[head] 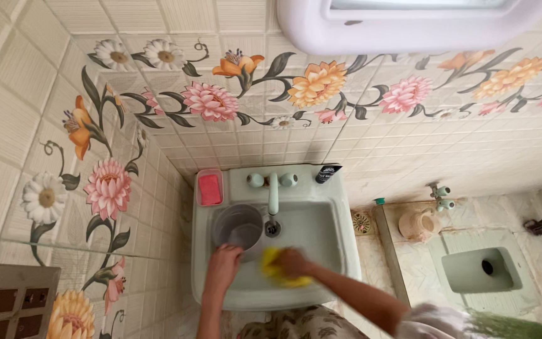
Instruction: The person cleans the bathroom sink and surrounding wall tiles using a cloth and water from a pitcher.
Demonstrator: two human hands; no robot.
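Note:
A pale green wash basin (337, 248) stands against the tiled corner wall. My right hand (291, 262) presses a yellow cloth (275, 271) against the inside of the basin's front part. My left hand (224, 266) grips the rim of a grey plastic mug (238, 226) that stands in the basin's left side. The basin's tap (273, 191) and drain (273, 228) lie just beyond the hands.
A pink soap in a dish (209, 188) sits on the basin's back left corner, a dark tube (328, 173) on the back right. To the right are a floor-level toilet pan (481, 269), a clay-coloured jug (419, 224) and a wall tap (441, 196). A white cabinet (409, 25) hangs above.

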